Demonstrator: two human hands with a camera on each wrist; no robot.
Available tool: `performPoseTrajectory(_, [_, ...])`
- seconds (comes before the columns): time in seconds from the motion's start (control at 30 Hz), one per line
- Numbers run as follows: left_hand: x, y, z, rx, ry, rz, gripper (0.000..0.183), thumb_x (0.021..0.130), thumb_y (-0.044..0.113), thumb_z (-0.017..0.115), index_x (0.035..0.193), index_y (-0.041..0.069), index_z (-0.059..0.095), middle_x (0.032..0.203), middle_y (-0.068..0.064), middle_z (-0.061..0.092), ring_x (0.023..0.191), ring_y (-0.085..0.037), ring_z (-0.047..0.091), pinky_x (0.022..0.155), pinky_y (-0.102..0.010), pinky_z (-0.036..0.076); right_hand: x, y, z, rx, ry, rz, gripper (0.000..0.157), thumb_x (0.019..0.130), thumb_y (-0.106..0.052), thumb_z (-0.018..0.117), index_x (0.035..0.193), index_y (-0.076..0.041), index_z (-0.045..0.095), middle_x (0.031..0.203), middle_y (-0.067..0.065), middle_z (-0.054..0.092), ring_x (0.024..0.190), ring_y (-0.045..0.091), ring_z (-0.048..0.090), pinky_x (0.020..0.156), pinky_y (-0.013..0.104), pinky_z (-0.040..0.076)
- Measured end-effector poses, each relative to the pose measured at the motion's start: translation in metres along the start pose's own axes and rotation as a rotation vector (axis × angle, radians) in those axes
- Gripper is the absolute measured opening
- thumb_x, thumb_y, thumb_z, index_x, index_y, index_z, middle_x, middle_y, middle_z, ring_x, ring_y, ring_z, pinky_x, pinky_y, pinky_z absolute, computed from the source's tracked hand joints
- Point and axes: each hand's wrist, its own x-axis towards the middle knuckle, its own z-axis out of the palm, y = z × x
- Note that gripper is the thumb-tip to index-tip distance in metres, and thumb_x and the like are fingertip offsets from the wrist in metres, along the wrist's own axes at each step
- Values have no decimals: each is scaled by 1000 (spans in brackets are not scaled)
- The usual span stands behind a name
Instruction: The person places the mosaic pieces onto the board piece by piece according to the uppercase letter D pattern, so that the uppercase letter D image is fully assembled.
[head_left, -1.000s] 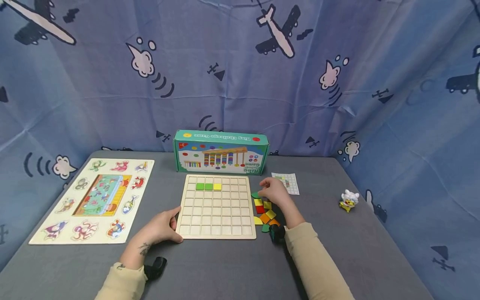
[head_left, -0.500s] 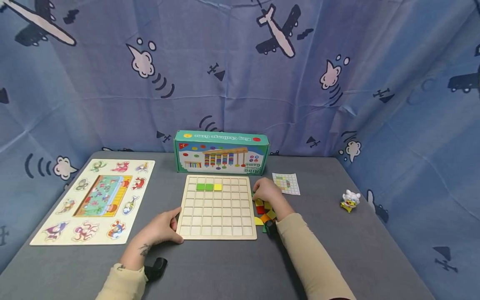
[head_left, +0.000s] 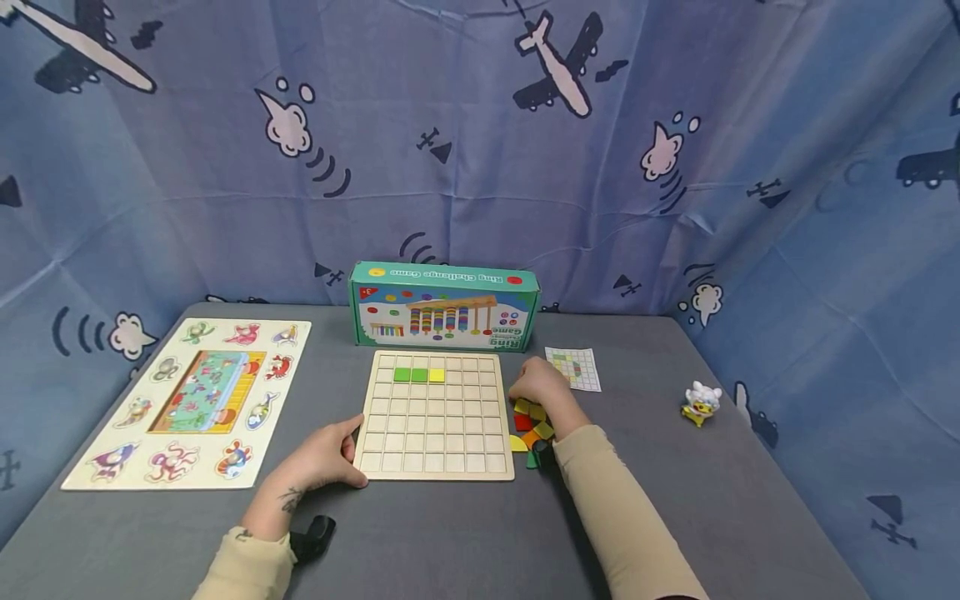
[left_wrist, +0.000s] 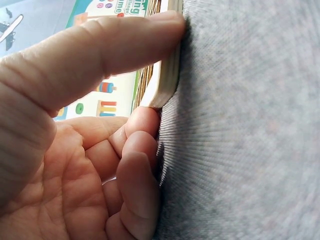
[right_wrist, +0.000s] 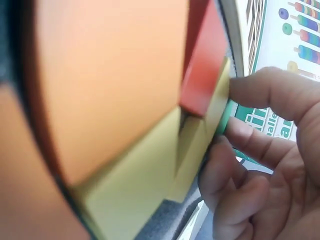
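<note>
My left hand [head_left: 327, 455] holds the lower left corner of the square wooden grid board [head_left: 433, 478]. In the left wrist view the thumb lies along the board's edge [left_wrist: 167, 75], with curled fingers against its corner. Two green squares [head_left: 411, 375] and a yellow square [head_left: 437, 376] sit in a row in its upper cells. At the board's right side my right hand [head_left: 546, 386] pinches a green piece [right_wrist: 224, 119] between thumb and fingers; its shape is mostly hidden. Beside it lie yellow pieces [right_wrist: 135, 185], a red piece [right_wrist: 204, 65] and orange pieces [right_wrist: 110, 85].
Behind the board stands a green game box [head_left: 444, 308]. A printed pattern card [head_left: 587, 367] lies beyond the right hand. The animal puzzle board [head_left: 247, 467] covers the left of the grey table [head_left: 450, 542]; a small white-headed figurine [head_left: 701, 404] stands at right.
My right hand has come down and left onto the green piece by the board, covering it, and has since shifted slightly right. The left hand stays at the board's corner.
</note>
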Motion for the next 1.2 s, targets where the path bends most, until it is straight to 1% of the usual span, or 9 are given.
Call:
performPoseTrajectory(0.23, [0,0,0,16,2,2,98,53,0,80,139,-8,34,64,-4,46,54,-15,39,49,-26,29,-4,-2,-4,9,11,-11,33,69,-18,64,51,-16,36,48,-2,25,44,16,28,45,29,25])
performPoseTrajectory(0.4, [0,0,0,22,3,3,98,53,0,81,139,-8,34,64,-4,46,54,-15,40,49,-26,29,-5,-2,-4,-8,40,-8,32,72,-16,61,49,-16,39,48,-3,28,45,16,31,46,29,25])
performPoseTrajectory(0.5, [0,-1,0,26,4,4,98,53,1,81,139,-8,34,64,-4,46,54,-15,40,49,-26,29,-4,-1,-2,-34,66,-13,20,76,-13,58,56,-12,51,55,-1,41,51,17,40,48,30,29])
performPoseTrajectory(0.57, [0,-1,0,27,4,4,98,53,1,81,139,-8,34,63,-4,46,54,-15,40,50,-26,29,-3,1,-1,-50,82,-19,11,78,-10,57,68,-9,62,66,2,54,57,18,47,50,30,34])
performPoseTrajectory(0.63, [1,-1,0,27,3,2,98,53,1,81,139,-8,34,64,-4,46,55,-15,40,50,-26,29,-3,2,0,-64,92,-27,12,81,-8,57,83,-8,69,81,4,63,65,19,52,53,31,38])
performPoseTrajectory(0.7, [1,-1,0,26,2,0,98,53,1,81,139,-7,34,64,-4,46,55,-15,40,50,-26,29,-2,2,1,-68,104,-32,16,82,-7,56,93,-8,69,92,7,66,70,20,55,55,32,41])
performPoseTrajectory(0.8, [1,-1,0,23,0,-2,98,53,0,81,139,-7,34,64,-4,46,55,-15,40,50,-26,29,-3,1,-1,-58,125,-44,13,82,-5,56,93,-7,63,90,8,63,70,22,54,55,33,40])
performPoseTrajectory(0.97, [1,-1,0,21,0,-2,98,53,0,81,139,-7,34,64,-5,47,55,-15,40,49,-26,29,-6,-7,-6,33,161,-77,9,80,-5,61,87,-8,58,84,7,58,68,23,52,53,34,37])
performPoseTrajectory(1.2, [1,-1,1,19,7,-1,98,52,0,81,138,-8,34,64,-4,46,55,-15,40,49,-26,29,-7,-27,-2,355,139,-196,13,80,-8,68,92,-6,63,86,9,59,72,21,54,59,30,42])
